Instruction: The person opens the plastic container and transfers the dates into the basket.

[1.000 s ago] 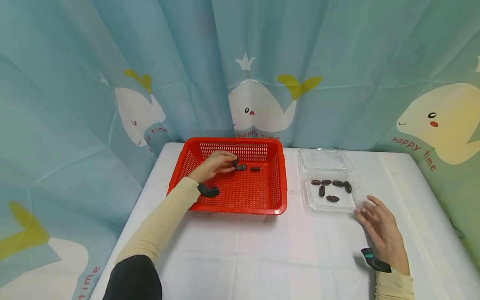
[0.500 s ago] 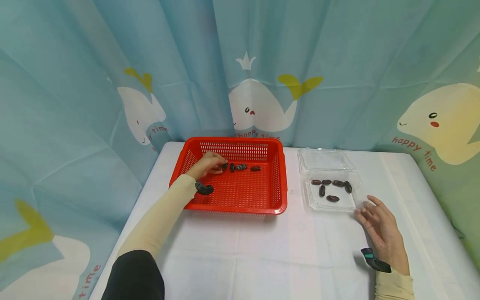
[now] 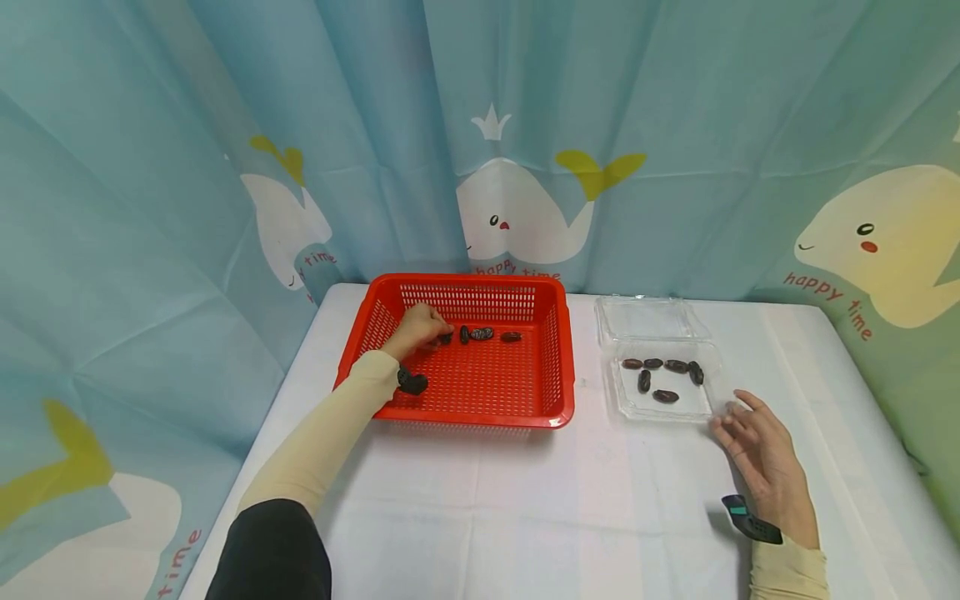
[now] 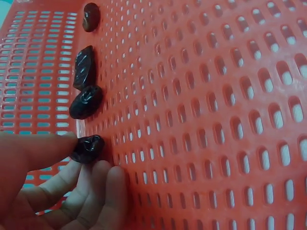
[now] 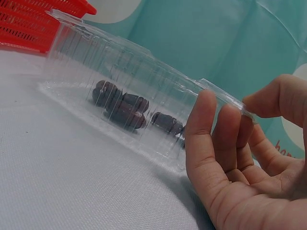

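Inside the red plastic basket, my left hand pinches a dark, glossy date between thumb and fingers, low over the perforated floor. Close by it lies another date, followed by a wrinkled date and a browner date farther off, all in a rough row along the basket's far wall. My right hand holds the near right corner of a clear plastic clamshell box by its rim, fingers against the outer wall. Several dates rest on the box's floor.
The clamshell's lid lies folded back toward the curtain. Basket and box stand side by side on a white cloth-covered table, with a strip of cloth between them. The curtain hangs close behind and at both sides.
My left hand has moved left inside the basket. The date it held a second ago now lies on the floor, and the hand pinches another one. My right hand has stayed put.
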`<state>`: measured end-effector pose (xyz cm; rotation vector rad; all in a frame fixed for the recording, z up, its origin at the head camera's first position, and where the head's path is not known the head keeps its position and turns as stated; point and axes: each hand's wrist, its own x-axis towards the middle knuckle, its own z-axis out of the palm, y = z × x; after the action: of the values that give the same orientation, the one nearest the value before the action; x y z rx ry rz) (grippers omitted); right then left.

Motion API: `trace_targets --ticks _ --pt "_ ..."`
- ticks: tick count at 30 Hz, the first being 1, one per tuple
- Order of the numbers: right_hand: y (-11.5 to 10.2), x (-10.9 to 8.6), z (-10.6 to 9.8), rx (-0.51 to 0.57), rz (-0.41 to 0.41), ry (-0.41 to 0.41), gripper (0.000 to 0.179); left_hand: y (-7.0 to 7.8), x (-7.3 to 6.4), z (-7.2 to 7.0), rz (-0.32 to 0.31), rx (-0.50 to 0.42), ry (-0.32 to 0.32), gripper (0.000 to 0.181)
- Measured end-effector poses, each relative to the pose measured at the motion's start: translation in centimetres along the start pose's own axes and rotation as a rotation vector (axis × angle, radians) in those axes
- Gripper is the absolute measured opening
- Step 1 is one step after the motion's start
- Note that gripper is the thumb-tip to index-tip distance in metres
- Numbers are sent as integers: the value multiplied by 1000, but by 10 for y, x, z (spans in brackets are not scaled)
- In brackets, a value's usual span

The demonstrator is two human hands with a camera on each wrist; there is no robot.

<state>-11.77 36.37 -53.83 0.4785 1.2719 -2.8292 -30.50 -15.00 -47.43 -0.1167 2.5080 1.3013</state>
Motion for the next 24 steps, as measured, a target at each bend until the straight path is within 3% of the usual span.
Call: trace_targets --ticks 7,10,15,19,24 --pt "-1 0 1 0 -3 -8 32 2 0 -4 0 50 -43 17" --pt "-1 0 1 -2 -3 -10 32 6 1 -10 -39 42 -100 22" --pt "0 0 1 -2 2 -12 31 17 0 -20 -108 19 -193 15" --pt "-1 0 1 -9 11 -1 31 28 -3 -25 -103 5 -217 26" --pt "-1 -1 0 2 8 -7 32 46 -13 -23 -53 -84 -261 42"
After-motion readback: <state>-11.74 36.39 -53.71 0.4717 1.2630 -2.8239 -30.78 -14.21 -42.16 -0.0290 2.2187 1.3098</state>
